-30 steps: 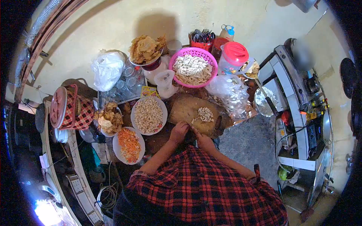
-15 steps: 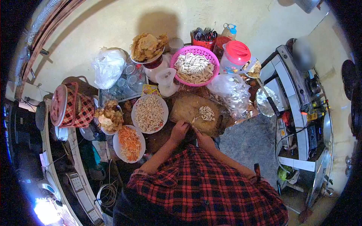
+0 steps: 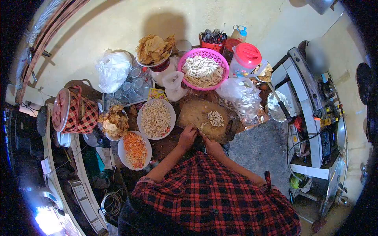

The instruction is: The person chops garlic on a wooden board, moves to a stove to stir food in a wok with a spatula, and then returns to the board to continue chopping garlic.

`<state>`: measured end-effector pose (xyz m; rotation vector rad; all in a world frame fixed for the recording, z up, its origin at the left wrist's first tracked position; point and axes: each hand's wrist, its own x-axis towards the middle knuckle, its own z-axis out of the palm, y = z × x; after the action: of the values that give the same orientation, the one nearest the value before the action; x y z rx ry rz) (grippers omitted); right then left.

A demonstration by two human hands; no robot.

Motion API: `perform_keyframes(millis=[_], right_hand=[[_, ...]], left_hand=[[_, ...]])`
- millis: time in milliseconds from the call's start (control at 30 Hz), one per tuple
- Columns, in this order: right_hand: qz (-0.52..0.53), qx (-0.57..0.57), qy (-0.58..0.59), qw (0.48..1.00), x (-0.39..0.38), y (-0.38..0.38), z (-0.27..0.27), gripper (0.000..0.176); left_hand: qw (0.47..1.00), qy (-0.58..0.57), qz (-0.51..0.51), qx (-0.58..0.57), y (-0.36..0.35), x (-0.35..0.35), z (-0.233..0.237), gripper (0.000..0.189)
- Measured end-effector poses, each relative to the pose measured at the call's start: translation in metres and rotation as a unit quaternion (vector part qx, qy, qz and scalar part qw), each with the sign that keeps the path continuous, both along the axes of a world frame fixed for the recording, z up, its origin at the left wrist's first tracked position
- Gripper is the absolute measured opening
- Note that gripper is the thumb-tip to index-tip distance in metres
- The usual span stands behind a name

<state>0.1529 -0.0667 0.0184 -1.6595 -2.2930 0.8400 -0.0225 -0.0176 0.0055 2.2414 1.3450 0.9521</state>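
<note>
A wooden cutting board (image 3: 191,114) lies in front of me with a small heap of diced white pieces (image 3: 215,118) on its right half. My left hand (image 3: 188,137) is closed at the board's near edge, fingers pressed together; what they pinch is too small to make out. Close beside it, my right hand (image 3: 213,147) is closed round what looks like a small knife (image 3: 202,126), mostly hidden by the fingers. Left of the board stands a plate of diced white pieces (image 3: 155,118). Behind it, a pink basket (image 3: 184,80) holds long white strips.
A plate of shredded orange and white vegetables (image 3: 135,150) and a bowl of fried food (image 3: 115,122) stand at left. A clear plastic bag (image 3: 240,94) and a red-lidded container (image 3: 248,55) are right of the basket. Glasses (image 3: 128,90) fill a tray. A stove (image 3: 309,82) stands far right.
Both hands stay at the board's near edge, with only slight finger movement. The heap and the plates look the same.
</note>
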Motion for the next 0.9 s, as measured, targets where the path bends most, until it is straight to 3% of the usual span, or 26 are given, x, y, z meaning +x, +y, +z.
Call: perform_keyframes(millis=[200, 267, 367, 467, 767, 833, 900], right_hand=[[-0.013, -0.008, -0.020, 1.000, 0.000, 0.002, -0.002, 0.063], [-0.033, -0.045, 0.002, 0.998, 0.003, 0.004, -0.006, 0.058], [-0.099, -0.007, 0.066, 0.993, 0.018, -0.003, -0.026, 0.054], [-0.148, 0.058, 0.118, 0.980, 0.034, -0.005, 0.006, 0.053], [-0.260, 0.081, 0.210, 0.939, 0.064, -0.011, 0.041, 0.050], [-0.276, 0.079, 0.204, 0.936, 0.073, -0.013, 0.041, 0.049], [-0.294, 0.076, 0.197, 0.932, 0.080, -0.018, 0.042, 0.049]], left_hand=[[1.000, -0.011, 0.009, 0.006, 0.000, 0.002, 0.003, 0.011], [1.000, -0.005, 0.007, 0.010, 0.001, 0.003, 0.006, 0.011], [1.000, 0.008, 0.002, 0.012, 0.006, 0.005, 0.004, 0.011], [1.000, 0.017, -0.003, -0.017, 0.012, 0.013, -0.003, 0.011], [0.994, 0.026, -0.105, -0.033, 0.060, 0.063, -0.003, 0.011], [0.987, 0.018, -0.154, -0.030, 0.077, 0.073, 0.014, 0.011], [0.991, -0.015, -0.105, -0.079, 0.093, 0.080, 0.042, 0.012]])
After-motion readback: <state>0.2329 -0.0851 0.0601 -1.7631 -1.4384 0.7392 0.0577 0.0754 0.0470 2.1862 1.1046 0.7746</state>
